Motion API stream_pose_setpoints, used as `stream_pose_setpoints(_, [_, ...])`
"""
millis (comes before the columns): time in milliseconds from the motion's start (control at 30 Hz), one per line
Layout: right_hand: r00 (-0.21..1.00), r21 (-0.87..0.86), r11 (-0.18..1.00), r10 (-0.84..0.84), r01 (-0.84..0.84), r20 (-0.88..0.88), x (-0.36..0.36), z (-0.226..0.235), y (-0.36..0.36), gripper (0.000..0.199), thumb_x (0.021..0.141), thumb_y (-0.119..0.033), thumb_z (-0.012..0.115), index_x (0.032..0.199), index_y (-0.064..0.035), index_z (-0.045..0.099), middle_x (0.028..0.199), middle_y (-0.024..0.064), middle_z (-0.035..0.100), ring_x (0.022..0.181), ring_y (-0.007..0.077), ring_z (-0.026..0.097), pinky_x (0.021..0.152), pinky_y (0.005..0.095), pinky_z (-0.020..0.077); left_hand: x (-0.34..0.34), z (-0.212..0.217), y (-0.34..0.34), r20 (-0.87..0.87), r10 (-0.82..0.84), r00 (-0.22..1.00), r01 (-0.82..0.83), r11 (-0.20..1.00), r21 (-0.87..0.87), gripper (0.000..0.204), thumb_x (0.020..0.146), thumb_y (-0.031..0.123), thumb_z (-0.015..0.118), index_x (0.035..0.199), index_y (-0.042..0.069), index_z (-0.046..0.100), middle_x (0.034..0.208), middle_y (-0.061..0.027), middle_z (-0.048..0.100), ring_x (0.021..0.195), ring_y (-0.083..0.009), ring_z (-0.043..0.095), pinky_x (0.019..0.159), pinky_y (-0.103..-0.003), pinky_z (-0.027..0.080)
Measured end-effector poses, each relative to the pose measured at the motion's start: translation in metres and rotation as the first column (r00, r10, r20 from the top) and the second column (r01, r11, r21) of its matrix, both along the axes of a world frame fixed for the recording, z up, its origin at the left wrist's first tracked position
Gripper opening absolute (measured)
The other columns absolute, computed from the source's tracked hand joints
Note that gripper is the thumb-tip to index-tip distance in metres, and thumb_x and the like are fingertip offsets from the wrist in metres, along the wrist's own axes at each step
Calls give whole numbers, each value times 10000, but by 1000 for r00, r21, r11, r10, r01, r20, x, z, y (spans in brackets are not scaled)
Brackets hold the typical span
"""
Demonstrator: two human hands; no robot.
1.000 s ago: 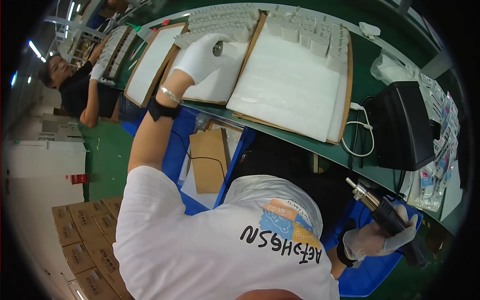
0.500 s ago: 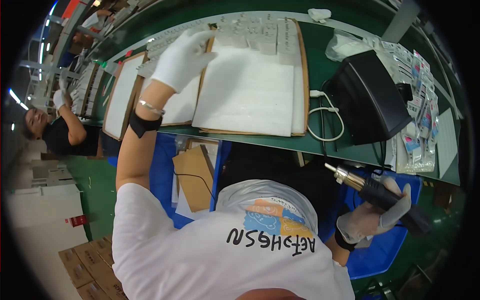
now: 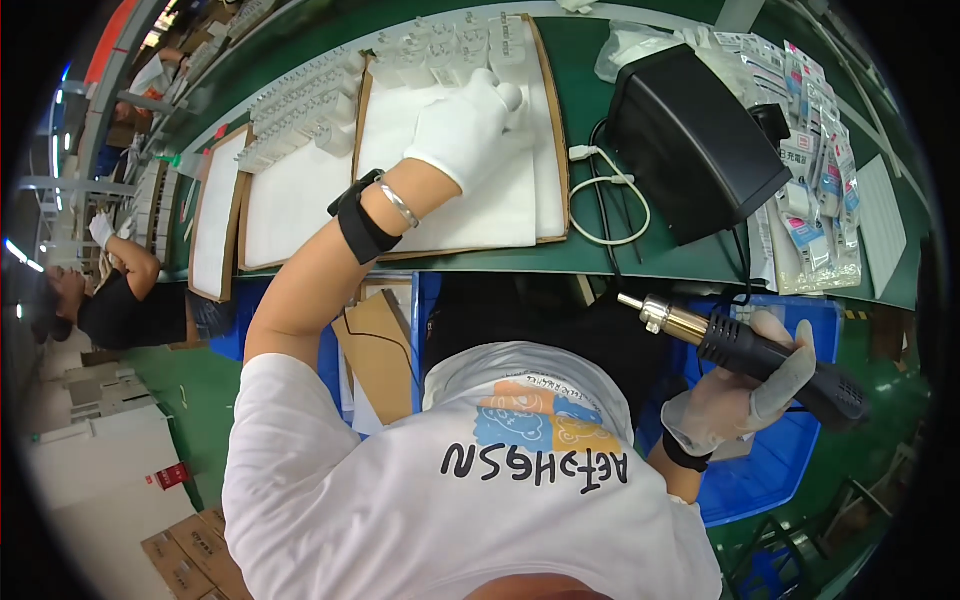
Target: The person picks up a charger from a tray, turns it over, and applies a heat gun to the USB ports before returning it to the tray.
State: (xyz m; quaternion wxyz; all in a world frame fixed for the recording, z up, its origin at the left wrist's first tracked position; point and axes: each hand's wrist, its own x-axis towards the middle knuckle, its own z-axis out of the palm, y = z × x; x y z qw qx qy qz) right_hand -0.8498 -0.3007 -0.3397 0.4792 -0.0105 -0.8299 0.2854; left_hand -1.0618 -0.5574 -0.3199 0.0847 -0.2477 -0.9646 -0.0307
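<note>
Holding a heat gun (image 3: 745, 350) firmly at four o'clock, the right hand (image 3: 740, 400) could let its brass nozzle swing against the white cable (image 3: 610, 195) or black box (image 3: 695, 150). At twelve o'clock, the left hand (image 3: 470, 130) rests flat, gripping nothing, on a tray (image 3: 455, 215) of small white parts (image 3: 450, 50).

Factory assembly line: long green workbench (image 3: 560, 262) carrying trays of small white parts (image 3: 300, 95), stacked cartons (image 3: 185, 560) on the floor, another seated worker (image 3: 115, 305) alongside.
</note>
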Motion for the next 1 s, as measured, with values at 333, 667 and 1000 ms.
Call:
stream_pose_setpoints(333, [998,-260,964,53,-57,-23,4,-3,-3,409,1033,-181,341,1438,-127,328,1001,181,549,684,176,468,629,252,417,23,-8,-18,200,49,979,-110,945,307,426,851,294,670,1142,8,547,1250,-211,544,943,-354,649,797,-383,532])
stream_pose_setpoints(667, [980,-319,928,166,-194,-112,-3,8,-2,441,990,-156,456,1395,-55,313,984,164,557,759,179,515,814,350,466,142,-23,-20,421,-338,842,-274,406,872,605,739,-17,738,1284,46,483,1211,-86,520,1114,-211,559,921,-328,507])
stream_pose_setpoints(1000, [999,435,900,-22,35,-34,1,4,15,605,910,-172,599,1391,-61,249,973,129,578,775,205,554,918,402,457,166,-43,-8,485,-363,796,-333,406,851,574,728,-20,741,1249,86,527,1198,-94,522,1088,-212,576,927,-315,509])
